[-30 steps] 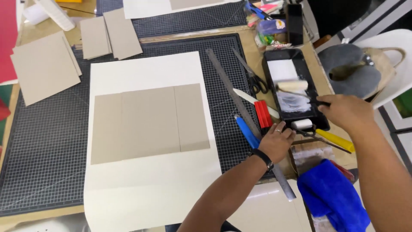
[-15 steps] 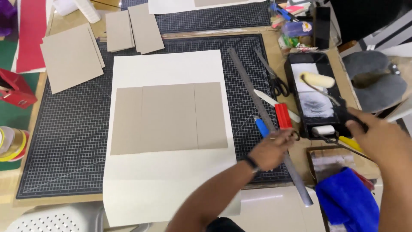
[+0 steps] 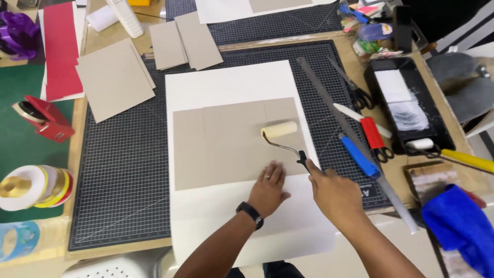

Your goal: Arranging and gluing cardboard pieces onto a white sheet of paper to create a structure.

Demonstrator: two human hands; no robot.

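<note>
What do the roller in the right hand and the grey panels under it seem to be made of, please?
The roller looks like pale foam or short nap on a thin bent metal wire with a black handle, likely plastic, gripped by the right hand. The grey panels look like matte greyboard: flat, stiff, unglossed, lying on a white sheet.

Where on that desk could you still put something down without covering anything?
Bare cutting mat lies between the white sheet and the tape rolls. The right side is crowded: steel ruler, scissors, cutters, paint tray.
</note>
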